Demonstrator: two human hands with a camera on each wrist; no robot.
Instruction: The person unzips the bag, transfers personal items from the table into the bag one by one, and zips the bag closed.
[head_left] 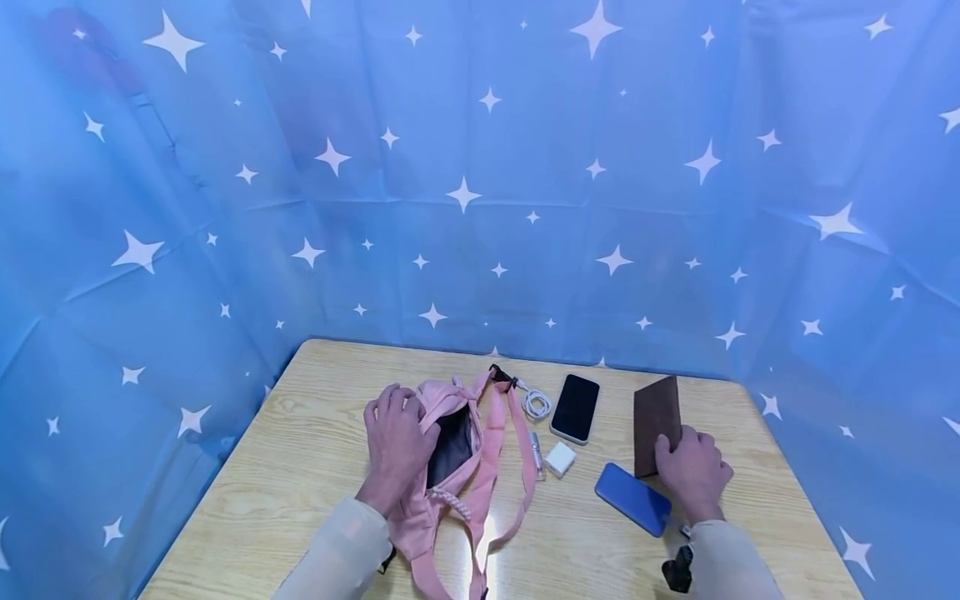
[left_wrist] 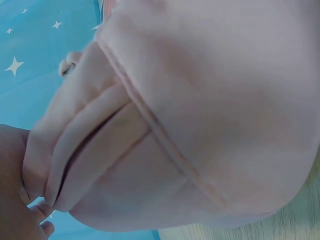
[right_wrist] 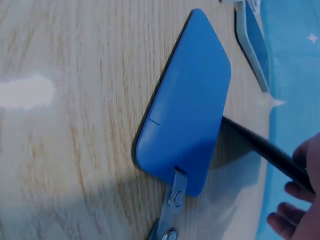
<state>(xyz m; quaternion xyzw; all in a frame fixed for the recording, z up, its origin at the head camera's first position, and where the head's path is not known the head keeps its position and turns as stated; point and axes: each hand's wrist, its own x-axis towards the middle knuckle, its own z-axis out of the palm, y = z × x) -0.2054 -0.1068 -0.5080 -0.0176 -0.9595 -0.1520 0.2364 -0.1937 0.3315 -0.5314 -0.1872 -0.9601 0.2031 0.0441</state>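
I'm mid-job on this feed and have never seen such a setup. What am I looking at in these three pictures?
No machine here: these are a person's bare hands. The wide picture comes from a head-worn camera, the other two from the left and right wrists. The left hand grips the pink bag at its opening; the right hand holds a flat brown case. On the table lie a blue slab, a black-screened phone, a coiled white cable, a white block and a small clear tube.

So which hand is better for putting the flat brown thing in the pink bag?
Probably the right hand: it already grips the flat brown thing, while the left hand holds the pink bag beside its open mouth.
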